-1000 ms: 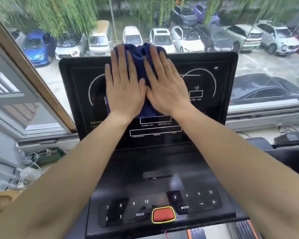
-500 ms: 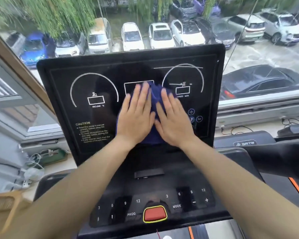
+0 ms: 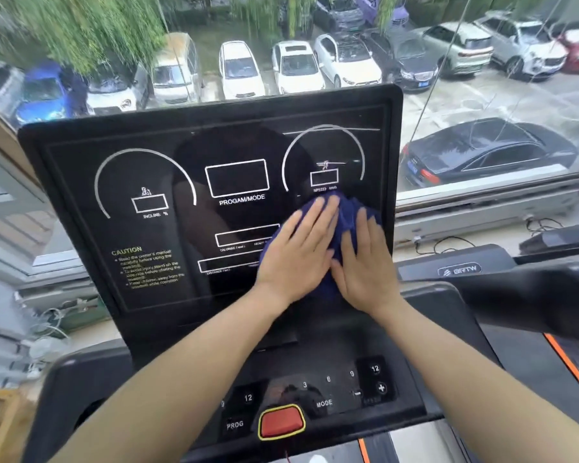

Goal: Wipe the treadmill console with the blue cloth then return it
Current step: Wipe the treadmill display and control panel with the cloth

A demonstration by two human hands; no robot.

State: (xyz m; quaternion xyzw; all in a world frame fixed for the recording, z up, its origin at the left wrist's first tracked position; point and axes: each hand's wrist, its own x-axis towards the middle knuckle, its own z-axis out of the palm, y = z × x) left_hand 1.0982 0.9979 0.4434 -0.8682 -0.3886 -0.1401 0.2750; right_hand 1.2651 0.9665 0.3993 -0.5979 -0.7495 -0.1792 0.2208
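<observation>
The black treadmill console (image 3: 154, 182) stands upright in front of me, with white dial outlines and yellow caution text. A dark blue cloth (image 3: 343, 212) lies bunched against its lower right part, under the speed dial. My left hand (image 3: 298, 255) and my right hand (image 3: 365, 262) both press flat on the cloth, side by side, fingers pointing up and slightly spread. Most of the cloth is hidden under my palms.
Below the screen is a button panel (image 3: 328, 396) with a red stop button (image 3: 280, 421). A black handrail (image 3: 532, 289) runs on the right. A window behind shows parked cars; cables and clutter (image 3: 47, 329) lie on the sill at left.
Both hands slid the cloth down from the top middle of the screen, then rightward to the lower right corner. The view also shifted, so more of the screen's left side shows.
</observation>
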